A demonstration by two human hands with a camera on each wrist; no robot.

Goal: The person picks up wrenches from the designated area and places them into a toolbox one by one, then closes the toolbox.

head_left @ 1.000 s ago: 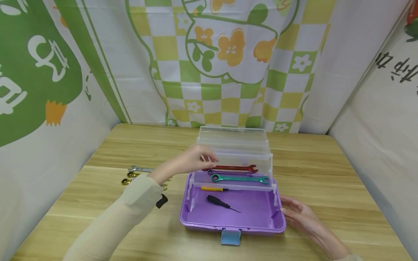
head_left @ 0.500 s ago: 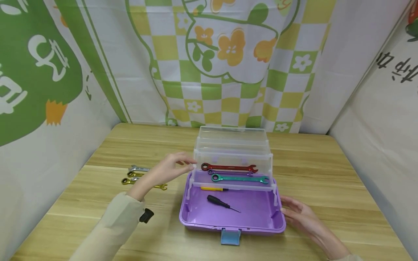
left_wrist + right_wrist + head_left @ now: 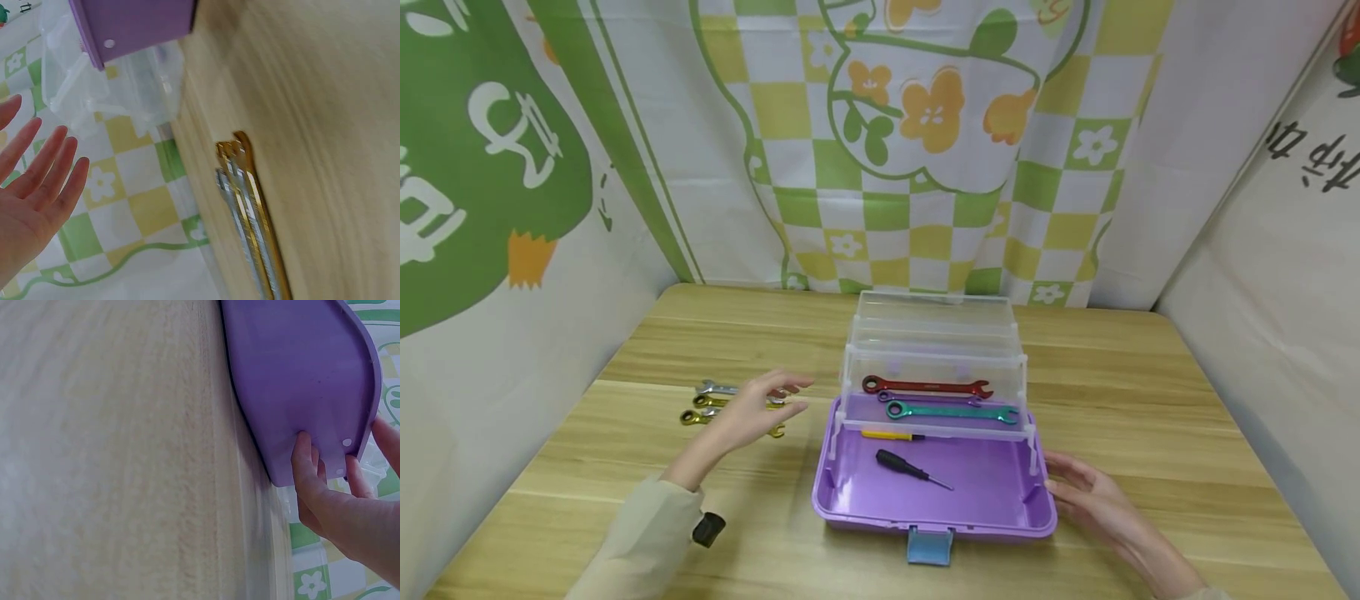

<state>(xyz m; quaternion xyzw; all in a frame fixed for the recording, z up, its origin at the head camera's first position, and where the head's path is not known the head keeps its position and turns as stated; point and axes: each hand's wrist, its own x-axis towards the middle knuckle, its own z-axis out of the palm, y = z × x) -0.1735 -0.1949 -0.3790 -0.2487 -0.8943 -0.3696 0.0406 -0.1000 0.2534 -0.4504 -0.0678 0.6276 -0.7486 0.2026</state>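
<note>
Now left hand (image 3: 748,414) farther from purple toolbox (image 3: 985,500), nearer loose wrenches (image 3: 251,212)

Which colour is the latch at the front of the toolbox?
The latch is light blue; it shows best in the head view.

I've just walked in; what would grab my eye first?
Probably the open purple toolbox on the table, with a red wrench and a green wrench in its clear tray. A black-handled screwdriver lies in its base. To its left, gold and silver wrenches lie bunched on the table.
</note>
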